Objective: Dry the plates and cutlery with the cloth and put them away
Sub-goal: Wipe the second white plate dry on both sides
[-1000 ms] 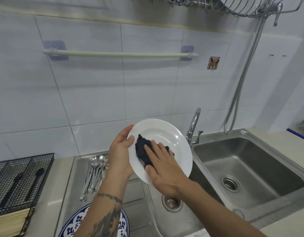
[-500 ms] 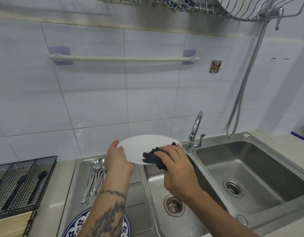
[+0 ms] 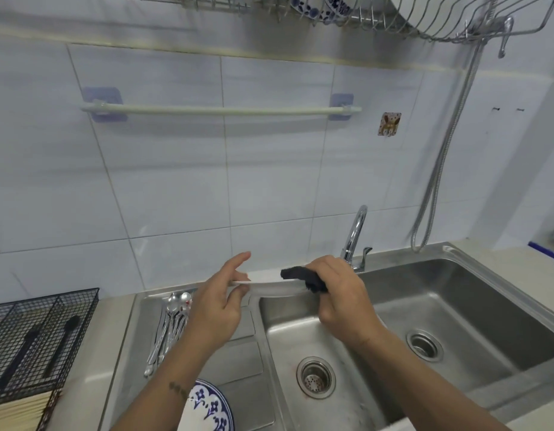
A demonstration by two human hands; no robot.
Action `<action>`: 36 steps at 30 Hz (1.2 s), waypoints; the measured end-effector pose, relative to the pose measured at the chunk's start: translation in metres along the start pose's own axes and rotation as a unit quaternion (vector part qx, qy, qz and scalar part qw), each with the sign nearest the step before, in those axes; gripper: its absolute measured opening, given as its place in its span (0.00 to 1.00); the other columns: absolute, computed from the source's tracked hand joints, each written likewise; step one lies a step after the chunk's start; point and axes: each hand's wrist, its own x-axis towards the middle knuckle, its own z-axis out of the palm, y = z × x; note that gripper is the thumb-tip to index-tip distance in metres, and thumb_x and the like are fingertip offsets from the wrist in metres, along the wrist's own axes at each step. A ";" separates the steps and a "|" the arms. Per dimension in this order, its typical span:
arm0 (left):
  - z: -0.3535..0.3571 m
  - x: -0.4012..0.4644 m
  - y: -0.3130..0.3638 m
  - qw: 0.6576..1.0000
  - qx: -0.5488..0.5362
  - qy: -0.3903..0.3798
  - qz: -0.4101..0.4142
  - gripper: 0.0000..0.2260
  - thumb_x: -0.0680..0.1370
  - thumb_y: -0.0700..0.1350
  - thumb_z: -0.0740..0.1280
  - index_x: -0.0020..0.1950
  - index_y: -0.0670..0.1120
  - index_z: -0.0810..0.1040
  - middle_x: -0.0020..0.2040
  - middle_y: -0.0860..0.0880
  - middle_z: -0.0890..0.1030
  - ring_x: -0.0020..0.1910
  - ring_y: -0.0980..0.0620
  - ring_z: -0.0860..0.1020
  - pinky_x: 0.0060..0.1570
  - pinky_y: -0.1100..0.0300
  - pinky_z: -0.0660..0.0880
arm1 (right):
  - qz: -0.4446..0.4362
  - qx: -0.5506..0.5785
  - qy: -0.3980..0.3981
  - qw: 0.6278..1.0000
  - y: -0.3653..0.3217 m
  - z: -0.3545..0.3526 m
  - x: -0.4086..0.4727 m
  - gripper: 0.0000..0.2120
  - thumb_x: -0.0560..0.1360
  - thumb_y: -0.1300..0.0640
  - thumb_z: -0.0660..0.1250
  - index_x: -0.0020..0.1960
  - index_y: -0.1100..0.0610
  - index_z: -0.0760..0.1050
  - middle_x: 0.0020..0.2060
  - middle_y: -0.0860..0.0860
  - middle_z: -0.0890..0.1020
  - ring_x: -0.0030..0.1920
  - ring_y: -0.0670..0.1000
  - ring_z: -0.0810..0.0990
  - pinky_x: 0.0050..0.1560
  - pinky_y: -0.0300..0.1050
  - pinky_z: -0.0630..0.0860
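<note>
One white plate edge-on, left hand pinching rim, right hand gripping one dark cloth against it

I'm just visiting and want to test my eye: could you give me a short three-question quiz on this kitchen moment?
1. True or false: the white plate is held roughly level, edge-on to the camera.
2. Which hand holds the dark cloth? A) left hand B) right hand
3. Fill in: the spoons lie on the ___ beside the sink basin.

Key: 1 true; 2 B; 3 draining board.
</note>
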 end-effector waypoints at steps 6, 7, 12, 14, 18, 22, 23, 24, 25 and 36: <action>0.007 0.005 0.024 0.984 -0.165 0.012 -0.072 0.25 0.79 0.32 0.65 0.64 0.62 0.77 0.38 0.57 0.78 0.37 0.57 0.76 0.42 0.63 0.74 | 0.114 0.045 0.068 0.990 -0.002 0.014 -0.002 0.29 0.73 0.68 0.61 0.73 0.53 0.67 0.70 0.47 0.69 0.71 0.44 0.64 0.72 0.43 0.61; 0.009 0.006 0.027 0.979 -0.185 0.016 -0.083 0.26 0.78 0.30 0.64 0.64 0.60 0.77 0.36 0.55 0.77 0.34 0.56 0.74 0.39 0.63 0.74 | 0.131 0.048 0.078 0.987 -0.006 0.019 -0.006 0.30 0.74 0.67 0.59 0.75 0.54 0.64 0.73 0.48 0.65 0.74 0.44 0.60 0.74 0.42 0.57; 0.019 0.006 0.033 0.972 -0.196 0.008 -0.127 0.24 0.78 0.32 0.65 0.63 0.61 0.76 0.33 0.47 0.75 0.33 0.51 0.73 0.40 0.55 0.73 | 0.091 0.039 0.046 0.994 -0.025 0.033 -0.025 0.34 0.74 0.70 0.56 0.78 0.54 0.57 0.79 0.48 0.53 0.78 0.50 0.47 0.75 0.61 0.53; 0.023 0.008 0.037 0.972 -0.190 0.015 -0.137 0.24 0.78 0.34 0.65 0.61 0.64 0.76 0.35 0.43 0.76 0.33 0.50 0.74 0.41 0.52 0.73 | 0.064 0.044 0.020 0.997 -0.030 0.035 -0.024 0.34 0.73 0.69 0.56 0.78 0.54 0.57 0.79 0.47 0.51 0.78 0.51 0.45 0.75 0.63 0.53; 0.018 0.012 0.041 0.955 -0.219 0.063 -0.189 0.20 0.79 0.35 0.64 0.60 0.60 0.77 0.44 0.43 0.84 0.38 0.45 0.81 0.43 0.50 0.79 | 0.035 0.018 -0.019 0.999 -0.027 0.032 -0.026 0.29 0.78 0.59 0.57 0.79 0.52 0.55 0.79 0.47 0.49 0.78 0.50 0.43 0.75 0.61 0.52; 0.012 0.013 0.038 0.945 -0.218 0.073 -0.234 0.17 0.79 0.36 0.64 0.56 0.60 0.77 0.47 0.43 0.84 0.44 0.40 0.83 0.48 0.44 0.80 | 0.061 0.018 0.012 0.998 -0.020 0.023 -0.029 0.25 0.79 0.51 0.54 0.75 0.51 0.66 0.77 0.47 0.58 0.77 0.49 0.53 0.73 0.58 0.59; 0.013 0.012 0.040 0.942 -0.224 0.066 -0.242 0.16 0.79 0.37 0.64 0.56 0.59 0.77 0.47 0.43 0.84 0.45 0.40 0.83 0.48 0.44 0.80 | 0.050 0.006 0.027 0.998 -0.020 0.022 -0.025 0.24 0.78 0.52 0.55 0.72 0.51 0.69 0.76 0.48 0.62 0.76 0.51 0.58 0.72 0.58 0.61; 0.015 0.012 0.043 0.938 -0.234 0.057 -0.248 0.16 0.79 0.37 0.64 0.57 0.58 0.77 0.48 0.44 0.84 0.45 0.41 0.83 0.48 0.46 0.80 | 0.031 -0.015 0.035 0.999 -0.020 0.021 -0.019 0.23 0.77 0.53 0.56 0.71 0.51 0.71 0.75 0.49 0.64 0.75 0.52 0.60 0.70 0.58 0.61; 0.017 0.011 0.047 0.935 -0.246 0.051 -0.252 0.15 0.80 0.36 0.64 0.58 0.57 0.77 0.48 0.44 0.85 0.44 0.43 0.83 0.47 0.48 0.80 | 0.011 -0.042 0.033 0.999 -0.020 0.021 -0.013 0.24 0.76 0.53 0.56 0.71 0.51 0.70 0.74 0.50 0.65 0.74 0.53 0.60 0.70 0.58 0.61; 0.013 0.017 0.055 0.877 -0.348 0.137 -0.300 0.10 0.81 0.39 0.64 0.57 0.54 0.77 0.45 0.47 0.82 0.39 0.48 0.78 0.44 0.52 0.77 | 0.140 0.035 0.065 0.987 0.004 0.011 -0.002 0.28 0.78 0.45 0.52 0.78 0.50 0.58 0.78 0.46 0.55 0.78 0.48 0.49 0.76 0.58 0.53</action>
